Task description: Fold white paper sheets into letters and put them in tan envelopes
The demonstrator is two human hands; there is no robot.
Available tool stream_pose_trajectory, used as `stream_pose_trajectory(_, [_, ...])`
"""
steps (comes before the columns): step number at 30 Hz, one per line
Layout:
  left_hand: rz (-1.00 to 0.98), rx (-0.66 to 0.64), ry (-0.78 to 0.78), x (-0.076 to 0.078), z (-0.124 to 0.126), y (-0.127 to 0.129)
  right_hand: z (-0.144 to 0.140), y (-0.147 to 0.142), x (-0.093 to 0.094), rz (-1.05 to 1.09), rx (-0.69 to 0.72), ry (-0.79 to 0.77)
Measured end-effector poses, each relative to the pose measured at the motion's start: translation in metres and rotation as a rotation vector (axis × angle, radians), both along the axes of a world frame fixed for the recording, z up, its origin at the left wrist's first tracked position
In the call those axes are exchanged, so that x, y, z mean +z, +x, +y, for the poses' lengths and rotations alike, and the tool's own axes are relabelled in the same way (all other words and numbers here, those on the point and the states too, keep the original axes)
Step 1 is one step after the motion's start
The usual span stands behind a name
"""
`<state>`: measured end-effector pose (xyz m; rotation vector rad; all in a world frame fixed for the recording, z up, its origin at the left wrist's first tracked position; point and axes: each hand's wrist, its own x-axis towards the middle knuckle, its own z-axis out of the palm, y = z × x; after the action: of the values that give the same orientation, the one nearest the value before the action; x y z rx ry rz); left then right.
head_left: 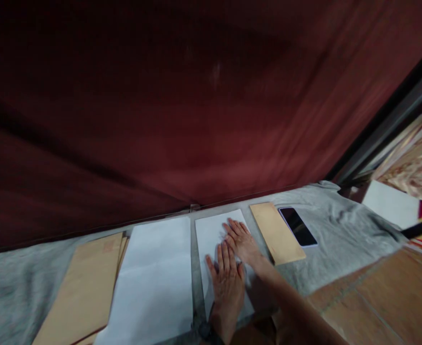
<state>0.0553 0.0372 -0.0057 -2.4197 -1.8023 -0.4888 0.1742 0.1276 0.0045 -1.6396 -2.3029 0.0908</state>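
Both of my hands lie flat on a narrow white sheet of paper (210, 233), which rests on a grey cloth. My left hand (228, 283), with a dark band at the wrist, presses on the sheet's middle with its fingers stretched out. Just beyond it and to the right, my right hand (242, 243) also lies palm down, its fingers extended near the sheet's right edge. The two hands touch or slightly overlap. Left of this sheet is a larger white sheet (156, 278). A tan envelope (277, 233) lies close by on the right.
Several large brown envelopes (85, 282) are stacked at the left, partly under the larger sheet. A phone (297, 226) with a dark screen lies right of the tan envelope. The grey cloth (350, 235) covers the surface. Dark red fabric (196, 120) hangs behind; tiled floor (393, 297) shows lower right.
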Motion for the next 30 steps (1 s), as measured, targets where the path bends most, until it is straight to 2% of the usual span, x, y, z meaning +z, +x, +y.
stream_pose_trajectory(7, [-0.036, -0.029, 0.021, -0.004, -0.015, 0.002, 0.044, 0.003, -0.002, -0.040, -0.066, 0.019])
stream_pose_trajectory(13, [-0.041, -0.201, 0.035, -0.007, -0.025, -0.003, 0.055, 0.005, 0.012, -0.011, -0.102, -0.036])
stream_pose_trajectory(17, [-0.035, -0.306, -0.068, -0.019, -0.028, 0.000, 0.030, -0.015, 0.016, 0.022, 0.077, -0.028])
stream_pose_trajectory(18, [-0.035, -0.320, -0.115, -0.022, -0.030, 0.001, 0.021, -0.022, 0.014, 0.020, 0.155, -0.037])
stream_pose_trajectory(20, [-0.056, -0.325, -0.203, -0.025, -0.032, 0.002, 0.005, -0.037, 0.011, 0.039, 0.405, -0.049])
stream_pose_trajectory(21, [-0.076, -0.323, -0.232, -0.024, -0.034, 0.002, 0.000, -0.043, 0.009, 0.035, 0.469, -0.055])
stream_pose_trajectory(23, [-0.130, -0.368, -0.246, -0.014, -0.038, -0.001, -0.002, -0.051, 0.005, 0.016, 0.505, -0.055])
stream_pose_trajectory(27, [-0.214, -0.557, -0.229, 0.013, -0.041, -0.004, 0.023, -0.055, 0.001, -0.017, 0.441, 0.002])
stream_pose_trajectory(30, [-0.179, -0.609, -0.226, 0.017, -0.040, -0.001, 0.049, -0.055, 0.002, -0.030, 0.381, 0.029])
